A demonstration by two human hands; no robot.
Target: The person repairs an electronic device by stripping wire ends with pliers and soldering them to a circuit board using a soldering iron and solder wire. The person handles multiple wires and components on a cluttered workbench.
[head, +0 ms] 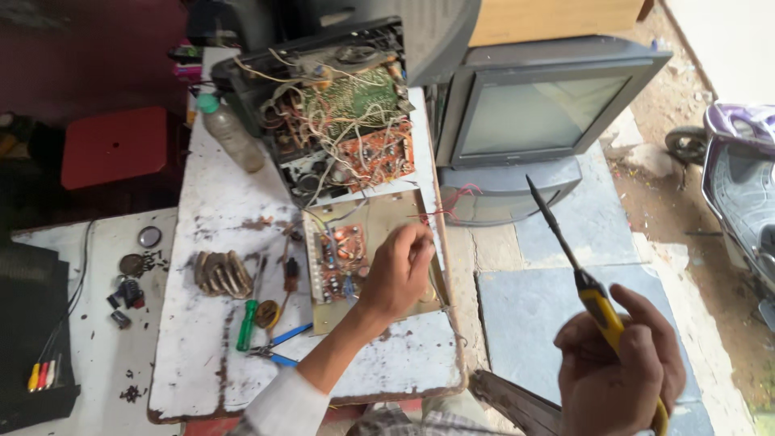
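My left hand (397, 270) reaches over the white workbench (218, 218), fingers pinched on thin wires above a circuit board (343, 254) that lies on a tan panel (395, 211). My right hand (617, 375) is off the bench to the right, closed around the yellow handle of a soldering iron (565, 250) whose dark tip points up and away, over the stone floor. An opened black electronics chassis (339, 113) full of wires and boards stands at the bench's far end.
A green-handled screwdriver (246, 323), blue-handled pliers (282, 343) and a brown ribbed part (219, 273) lie left of the board. A plastic bottle (230, 133) stands at the back. An old tube television (537, 121) sits on the floor; a scooter (739, 178) stands far right.
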